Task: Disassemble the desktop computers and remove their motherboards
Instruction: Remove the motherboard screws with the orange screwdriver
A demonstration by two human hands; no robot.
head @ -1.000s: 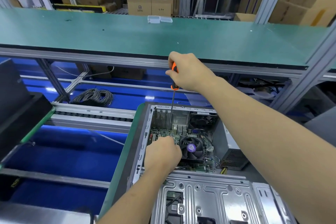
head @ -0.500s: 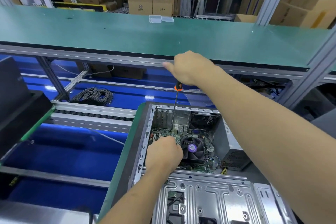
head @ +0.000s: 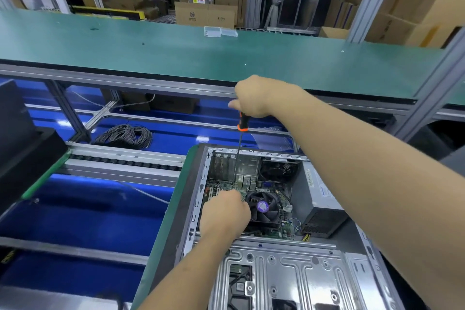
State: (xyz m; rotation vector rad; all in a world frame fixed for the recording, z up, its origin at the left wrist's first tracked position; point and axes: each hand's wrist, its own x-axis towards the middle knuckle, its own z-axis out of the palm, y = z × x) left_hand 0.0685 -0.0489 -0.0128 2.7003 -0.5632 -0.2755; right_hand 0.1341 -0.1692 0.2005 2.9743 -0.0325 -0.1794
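Right hand grips an orange-handled screwdriver over the open computer case; left hand, fingers curled, apparently rests on the motherboard.

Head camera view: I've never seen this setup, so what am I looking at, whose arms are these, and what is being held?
This single picture comes from a camera worn on a person's head, looking forward and down, so the two bare arms are the wearer's own. There is no robot. An open computer case lies on its side on a green workbench. Inside are the green motherboard, a round black fan and a grey power supply. The right hand grips an orange-and-black screwdriver, its thin shaft pointing down into the case. The left hand rests on the motherboard, fingers curled; what they hold, if anything, is hidden.
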